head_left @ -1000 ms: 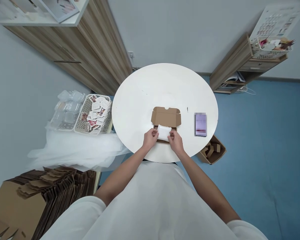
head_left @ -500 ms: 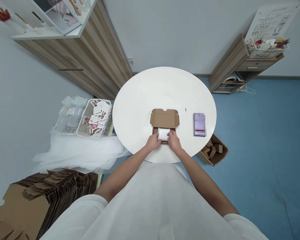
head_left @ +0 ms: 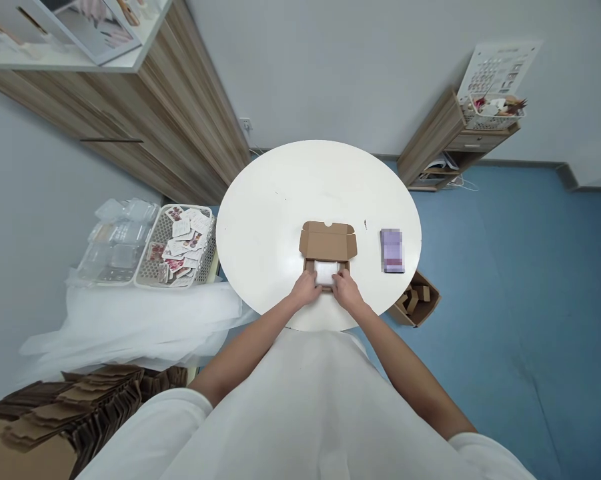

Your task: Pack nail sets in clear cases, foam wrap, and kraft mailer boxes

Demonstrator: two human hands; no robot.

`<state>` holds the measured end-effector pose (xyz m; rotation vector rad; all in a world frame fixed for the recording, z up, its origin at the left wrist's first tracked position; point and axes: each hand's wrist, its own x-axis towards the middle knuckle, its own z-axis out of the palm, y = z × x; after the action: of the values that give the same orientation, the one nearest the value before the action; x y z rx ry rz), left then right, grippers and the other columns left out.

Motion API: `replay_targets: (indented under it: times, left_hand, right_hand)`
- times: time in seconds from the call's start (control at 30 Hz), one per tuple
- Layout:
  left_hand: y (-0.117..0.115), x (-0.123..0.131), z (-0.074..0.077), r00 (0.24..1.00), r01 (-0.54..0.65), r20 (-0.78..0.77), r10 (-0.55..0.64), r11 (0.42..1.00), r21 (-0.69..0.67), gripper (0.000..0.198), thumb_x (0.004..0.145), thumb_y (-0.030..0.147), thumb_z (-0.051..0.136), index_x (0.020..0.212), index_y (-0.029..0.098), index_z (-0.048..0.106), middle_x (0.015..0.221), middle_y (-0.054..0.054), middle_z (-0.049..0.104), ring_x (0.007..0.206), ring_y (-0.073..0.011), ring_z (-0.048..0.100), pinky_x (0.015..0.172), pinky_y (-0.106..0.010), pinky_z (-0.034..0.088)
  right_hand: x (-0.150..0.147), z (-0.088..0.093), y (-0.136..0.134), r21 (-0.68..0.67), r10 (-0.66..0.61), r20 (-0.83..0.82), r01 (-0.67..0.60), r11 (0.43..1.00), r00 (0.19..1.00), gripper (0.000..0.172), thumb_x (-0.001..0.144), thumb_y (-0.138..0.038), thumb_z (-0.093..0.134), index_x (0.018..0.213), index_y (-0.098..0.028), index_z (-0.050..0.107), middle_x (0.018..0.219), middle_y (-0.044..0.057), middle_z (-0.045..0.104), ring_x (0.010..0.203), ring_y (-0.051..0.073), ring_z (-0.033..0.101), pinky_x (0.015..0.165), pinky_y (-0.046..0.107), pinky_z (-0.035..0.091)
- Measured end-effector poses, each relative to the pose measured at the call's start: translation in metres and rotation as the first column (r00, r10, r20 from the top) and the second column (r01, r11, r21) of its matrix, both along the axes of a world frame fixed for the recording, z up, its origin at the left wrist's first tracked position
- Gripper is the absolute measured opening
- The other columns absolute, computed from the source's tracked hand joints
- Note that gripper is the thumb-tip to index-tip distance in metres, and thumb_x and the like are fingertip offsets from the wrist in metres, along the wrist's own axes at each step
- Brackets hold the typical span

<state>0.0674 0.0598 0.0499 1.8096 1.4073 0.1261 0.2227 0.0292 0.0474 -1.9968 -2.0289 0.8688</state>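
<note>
A small brown cardboard box [head_left: 329,243] lies on the white round table [head_left: 275,227], its lid folded back away from me. Inside sits a white wrapped packet [head_left: 325,273], which fills much of the box. My left hand [head_left: 305,289] is at the front left corner, with closed fingers against the packet's left side. At the packet's right side, my right hand [head_left: 347,291] has its fingers bent over the edge and pressed to it. The fingertips are partly hidden by the box walls. To the right lies a purple stack [head_left: 392,251], its surface blurred.
On the left stand a white basket of printed cards [head_left: 145,263], clear plastic packs [head_left: 123,233], white wrapping sheets [head_left: 130,320] and flattened cartons [head_left: 90,413]. A carton of small boxes [head_left: 423,310] stands on the floor at the right. Wooden cabinets [head_left: 190,87] line the wall.
The view has shifted a little, so the surroundings sit differently in the frame. Both hands stay at the box, with only slight finger movement around the white packet.
</note>
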Motion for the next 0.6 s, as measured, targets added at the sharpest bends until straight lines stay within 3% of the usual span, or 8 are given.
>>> replay_targets:
  times: [0.07,0.17,0.27,0.4,0.47,0.6]
  left_hand:
    - [0.001,-0.006,0.003,0.997,-0.051,0.053,0.050,0.998,0.031,0.029,0.072,0.020,0.052,0.100,0.017,0.054,0.089,-0.007,0.053,0.082,-0.0194,0.054,0.073,-0.030,0.043]
    - [0.001,-0.021,0.004,0.975,-0.191,0.121,0.186,0.981,0.034,0.046,0.075,0.026,0.051,0.119,0.017,0.044,0.109,-0.010,0.049,0.084,-0.0161,0.055,0.078,-0.028,0.043]
    - [0.000,-0.037,-0.002,0.943,-0.300,0.111,0.313,0.946,-0.118,0.055,0.074,0.032,0.052,0.125,0.015,0.039,0.118,-0.013,0.046,0.094,-0.0187,0.053,0.079,-0.028,0.042]
    - [-0.006,-0.048,-0.012,0.916,-0.290,0.180,0.359,0.902,-0.320,0.048,0.073,0.025,0.050,0.121,0.016,0.045,0.116,-0.010,0.052,0.095,-0.0181,0.054,0.082,-0.028,0.041]
    - [-0.008,-0.049,-0.015,0.904,-0.259,0.246,0.351,0.904,-0.340,0.046,0.073,0.023,0.048,0.119,0.017,0.048,0.113,-0.008,0.055,0.091,-0.0170,0.056,0.081,-0.028,0.042]
    - [-0.010,-0.052,-0.017,0.885,-0.209,0.345,0.311,0.930,-0.303,0.043,0.072,0.022,0.047,0.114,0.019,0.052,0.104,-0.005,0.059,0.086,-0.0164,0.057,0.081,-0.029,0.043]
  right_hand:
    - [0.006,0.004,-0.003,0.064,-0.026,-0.058,0.030,0.997,0.998,0.031,0.076,-0.014,0.045,0.105,-0.016,0.054,0.108,0.012,0.048,0.095,0.021,0.051,0.080,0.032,0.043]
    - [0.023,0.006,-0.009,0.118,-0.172,-0.122,0.186,0.975,0.977,0.038,0.076,-0.021,0.046,0.114,-0.018,0.050,0.111,0.010,0.048,0.102,0.021,0.049,0.087,0.035,0.041]
    - [0.040,0.002,-0.015,-0.052,-0.361,-0.178,0.358,0.932,0.915,0.047,0.077,-0.031,0.044,0.122,-0.017,0.044,0.117,0.012,0.047,0.100,0.022,0.052,0.086,0.035,0.041]
    - [0.046,-0.006,-0.019,-0.329,-0.509,-0.271,0.419,0.847,0.817,0.052,0.078,-0.034,0.039,0.127,-0.016,0.039,0.120,0.012,0.049,0.095,0.020,0.055,0.083,0.033,0.042]
    - [0.041,-0.006,-0.019,-0.347,-0.509,-0.332,0.399,0.849,0.794,0.049,0.077,-0.033,0.037,0.123,-0.019,0.044,0.115,0.008,0.054,0.095,0.020,0.055,0.081,0.032,0.042]
    - [0.027,0.001,-0.016,-0.288,-0.408,-0.430,0.306,0.907,0.805,0.038,0.075,-0.031,0.036,0.107,-0.021,0.055,0.099,0.004,0.061,0.084,0.019,0.056,0.076,0.031,0.041]
